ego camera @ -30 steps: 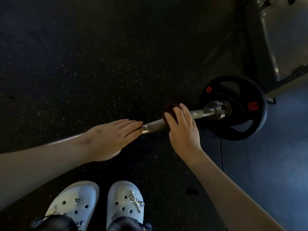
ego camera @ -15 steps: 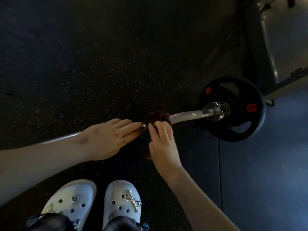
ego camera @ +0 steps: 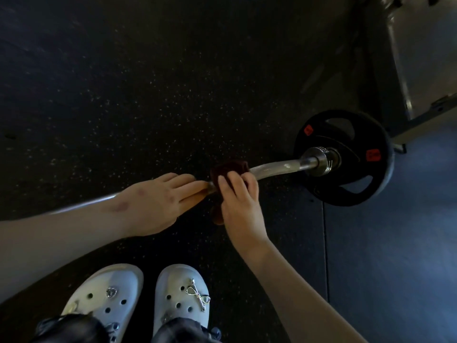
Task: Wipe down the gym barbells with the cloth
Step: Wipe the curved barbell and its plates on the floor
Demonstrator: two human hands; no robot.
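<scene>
We take the black weight plate (ego camera: 346, 157) as our landmark. The barbell (ego camera: 277, 168) lies on the floor, its long axis running from the plate toward our left hand (ego camera: 158, 201), which rests flat with fingers together on the bar. Between them, our right hand (ego camera: 237, 194) pinches the dark cloth (ego camera: 227, 169) around the shaft, so it is nearer the plate; we judge the unwiped stretch lies plateward.

- Right hand (ego camera: 238, 201) with cloth (ego camera: 228, 169) has slid along the bar (ego camera: 274, 168) from near the plate (ego camera: 343, 157) to just beside the left hand (ego camera: 158, 201).
- More bare bar is exposed.
</scene>
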